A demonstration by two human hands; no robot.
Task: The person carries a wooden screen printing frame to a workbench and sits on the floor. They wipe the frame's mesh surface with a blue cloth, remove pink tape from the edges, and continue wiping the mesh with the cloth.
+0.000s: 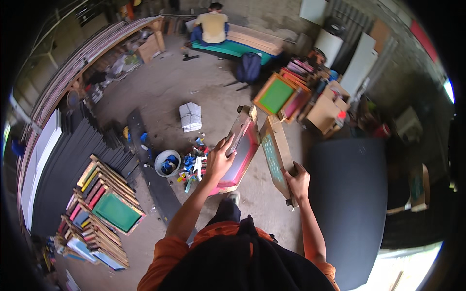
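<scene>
My left hand [221,159] is closed around the side of a wooden screen-printing frame [249,140] whose inner edges are stained pink and red. It is held upright in front of me, tilted, with its lower end near my shoe. To its right, my right hand [296,181] grips the edge of a second wooden screen-printing frame [270,154], which has a pale teal pattern on its mesh. Small blocks stick out at the far ends of both frames. The two frames lean apart, with a narrow gap between them at the far end.
Stacked screen frames [116,212] lie at the left, beside dark flat sheets [73,160]. A white bucket [167,163], coloured scraps [193,162] and a white bundle [190,117] are on the floor. More frames [274,93] lean ahead right; a black padded surface [347,203] stands right. A person [212,26] sits far off.
</scene>
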